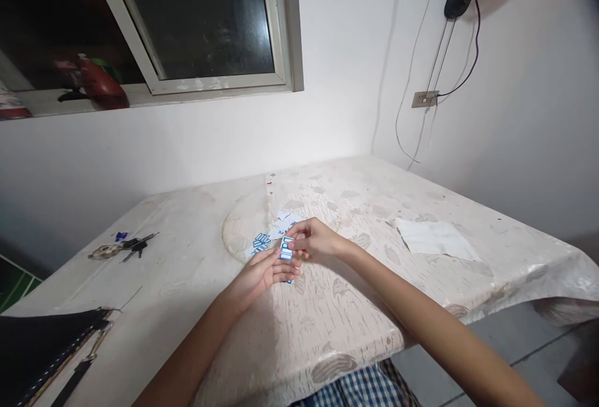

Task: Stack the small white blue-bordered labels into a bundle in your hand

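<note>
Between my two hands is a small white paper piece with blue print [287,249], held up just above the table. My left hand [266,271] pinches its lower left side between thumb and fingers. From the right, my right hand [312,240] grips its upper right edge, fingers closed. Behind the hands lie several blue-and-white paper strips [261,243] and a white printed sheet [283,225], partly hidden by my right hand. A bit of blue shows under my left fingers; what it is I cannot make out.
A patterned plastic cover [346,319] lies over the table. Keys [136,245] and a dark blue scrap [121,236] are at the left, with a black bag [47,344] nearer. A white cloth or paper [435,240] lies at the right. A window [196,20] is behind.
</note>
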Tool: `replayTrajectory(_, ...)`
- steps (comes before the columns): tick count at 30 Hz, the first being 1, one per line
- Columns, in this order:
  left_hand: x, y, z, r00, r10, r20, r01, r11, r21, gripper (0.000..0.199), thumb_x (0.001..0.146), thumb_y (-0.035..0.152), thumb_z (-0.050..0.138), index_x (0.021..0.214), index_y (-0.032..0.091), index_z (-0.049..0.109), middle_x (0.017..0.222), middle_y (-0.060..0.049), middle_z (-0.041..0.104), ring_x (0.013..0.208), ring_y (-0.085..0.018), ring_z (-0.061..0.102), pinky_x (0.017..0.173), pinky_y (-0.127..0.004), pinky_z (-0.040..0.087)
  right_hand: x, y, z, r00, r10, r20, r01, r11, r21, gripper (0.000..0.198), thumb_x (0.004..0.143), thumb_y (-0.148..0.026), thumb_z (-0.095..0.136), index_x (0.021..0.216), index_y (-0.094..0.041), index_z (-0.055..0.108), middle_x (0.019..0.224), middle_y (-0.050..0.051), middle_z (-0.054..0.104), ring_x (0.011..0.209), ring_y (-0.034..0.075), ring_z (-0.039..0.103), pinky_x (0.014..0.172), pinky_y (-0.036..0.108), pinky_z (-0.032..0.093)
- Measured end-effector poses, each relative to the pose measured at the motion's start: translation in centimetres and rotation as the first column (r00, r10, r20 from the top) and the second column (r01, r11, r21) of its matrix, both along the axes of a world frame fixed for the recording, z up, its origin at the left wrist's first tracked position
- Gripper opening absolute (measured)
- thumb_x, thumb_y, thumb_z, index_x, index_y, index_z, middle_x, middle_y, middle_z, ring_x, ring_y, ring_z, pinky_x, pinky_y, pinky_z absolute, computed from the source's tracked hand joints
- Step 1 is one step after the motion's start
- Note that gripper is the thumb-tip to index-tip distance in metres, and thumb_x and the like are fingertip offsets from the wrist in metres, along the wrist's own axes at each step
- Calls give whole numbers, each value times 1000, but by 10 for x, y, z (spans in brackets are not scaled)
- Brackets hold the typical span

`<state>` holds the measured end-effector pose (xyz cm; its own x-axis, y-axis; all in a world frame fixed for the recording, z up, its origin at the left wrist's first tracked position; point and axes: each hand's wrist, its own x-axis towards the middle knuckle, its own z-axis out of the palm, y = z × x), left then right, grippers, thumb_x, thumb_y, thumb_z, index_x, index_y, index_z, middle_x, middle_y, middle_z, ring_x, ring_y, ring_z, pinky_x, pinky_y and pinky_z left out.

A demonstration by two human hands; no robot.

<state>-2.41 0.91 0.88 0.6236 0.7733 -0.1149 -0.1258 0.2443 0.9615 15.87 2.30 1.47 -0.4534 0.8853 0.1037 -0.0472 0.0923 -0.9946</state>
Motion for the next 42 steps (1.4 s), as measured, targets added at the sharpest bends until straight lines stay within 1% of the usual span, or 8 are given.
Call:
replayTrajectory(9, -1, 0, 3, 1000, 2, 21, -1, 1000, -31, 25, 85, 37, 53, 94, 15, 57, 82, -11, 67, 75, -18, 64, 74, -31, 50, -4, 0, -3, 992, -20, -126, 17, 1000, -26, 11, 77, -15, 65, 86, -11, 60, 52, -8, 49, 41, 5, 42, 42, 17, 35)
replayTrajectory(14, -1, -2, 4, 999, -2, -36, 4, 999, 46, 27, 81, 35, 59, 97, 13, 60, 93, -13, 67, 79, -19, 64, 75, -31, 49, -3, -1, 0, 984, -30, -175, 22, 999, -43, 17, 71, -17, 67, 86, -11, 61, 56, -4, 53, 42, 6, 42, 42, 19, 31)
replayTrajectory(19, 1, -3, 5, 995, 8, -100, 5, 991, 132, 28, 81, 35, 60, 100, 14, 62, 97, -12, 67, 81, -19, 64, 77, -31, 48, -2, -3, 4, 981, -17, -193, 11, 999, -35, 30, 66, -14, 65, 97, -14, 61, 57, -5, 53, 41, 6, 41, 42, 20, 29)
replayTrajectory(30, 2, 0, 2, 977, 89, -194, -47, 977, 209, 30, 83, 40, 54, 94, 12, 61, 88, -12, 68, 76, -19, 65, 74, -31, 50, -7, -4, 4, 990, -48, -134, 45, 999, -29, 25, 67, -11, 59, 92, -13, 57, 58, -4, 51, 40, 7, 42, 40, 20, 31)
replayTrajectory(33, 4, 2, 2, 970, 129, -207, -79, 969, 236, 31, 81, 42, 56, 90, 12, 62, 81, -10, 68, 72, -18, 65, 71, -30, 51, -8, -4, 2, 993, -70, -93, 70, 998, -3, 22, 72, -12, 55, 94, -13, 55, 57, -3, 50, 43, 8, 45, 44, 21, 37)
replayTrajectory(36, 7, 1, 2, 962, 169, -217, -107, 957, 270, 36, 78, 46, 58, 88, 12, 62, 78, -10, 69, 69, -18, 65, 69, -31, 51, -11, -7, 2, 994, -104, -14, 105, 993, 55, 13, 76, -11, 51, 87, -11, 56, 54, -3, 49, 44, 9, 47, 46, 22, 40)
replayTrajectory(39, 8, 1, -1, 951, 213, -223, -140, 943, 303, 37, 73, 47, 63, 83, 11, 63, 74, -10, 68, 67, -19, 65, 67, -31, 51, -14, -10, 4, 984, -146, 98, 130, 980, 153, 10, 78, -8, 49, 82, -11, 58, 55, -3, 49, 46, 9, 48, 46, 21, 40)
replayTrajectory(42, 6, 4, -4, 931, 308, -196, -231, 913, 337, 38, 73, 47, 62, 79, 10, 61, 68, -9, 67, 63, -18, 64, 63, -29, 51, -9, -7, 7, 939, -272, 211, 207, 936, 285, 17, 83, -9, 45, 94, -12, 58, 70, 0, 56, 54, 10, 53, 53, 23, 45)
